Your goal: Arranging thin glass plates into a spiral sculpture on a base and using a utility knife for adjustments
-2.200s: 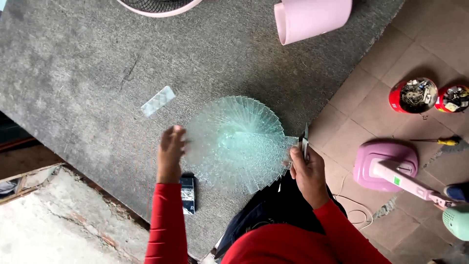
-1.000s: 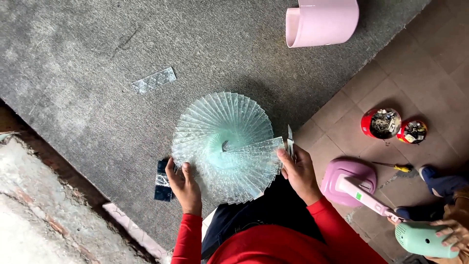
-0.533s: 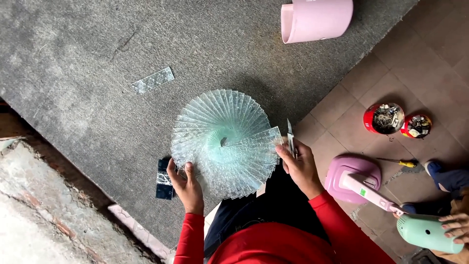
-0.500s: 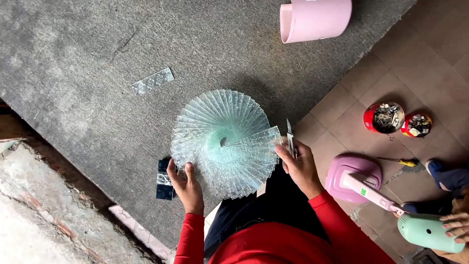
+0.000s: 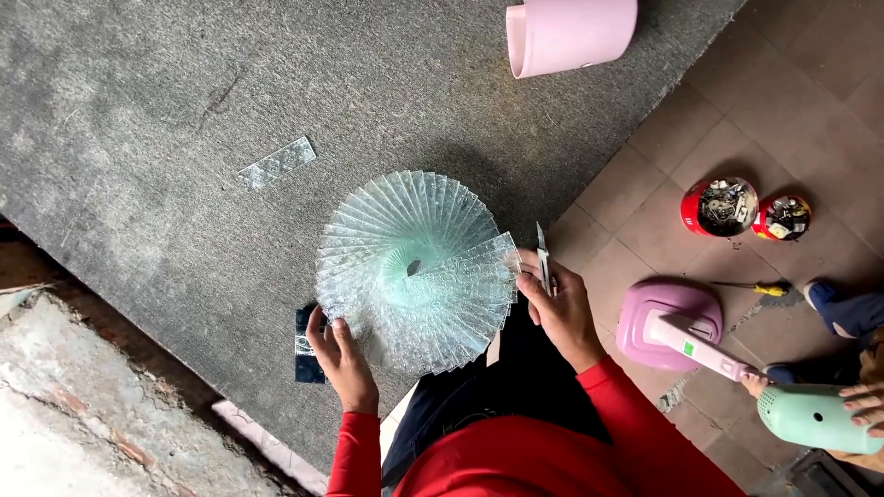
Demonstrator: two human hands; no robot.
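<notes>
Seen from above: a fan-shaped spiral of clear textured glass strips (image 5: 414,271), stacked and splayed round a small central hole, resting near the front edge of a grey stone desk (image 5: 138,138).

Left hand (image 5: 343,357) at the lower left rim of the spiral, fingers (image 5: 324,329) slightly curled and touching the outer strip ends, not closed around anything. Just beside that hand, a small dark rectangular piece (image 5: 307,354) lying flat on the desk, partly tucked under the spiral's edge.

Right hand (image 5: 560,308) at the spiral's right side, fingers (image 5: 529,281) pinched on the end of the topmost strip, with a thin metal blade (image 5: 543,262) held upright along them. Both sleeves red.

Well apart from the spiral, up and to the left, a single loose glass strip (image 5: 277,163) lying flat on the desk. At the far edge of the desk, a pink plastic bucket (image 5: 571,35) tipped on its side, mouth facing left.

On the tiled floor (image 5: 810,101) to the right: two round red tins (image 5: 721,206) filled with small metal parts, touching each other; a yellow-handled screwdriver (image 5: 750,288) just below them; a pink fan base (image 5: 665,327) with its stem slanting down to the right. At the lower right corner, another person's hand (image 5: 866,398) on a pale green housing (image 5: 812,419).
</notes>
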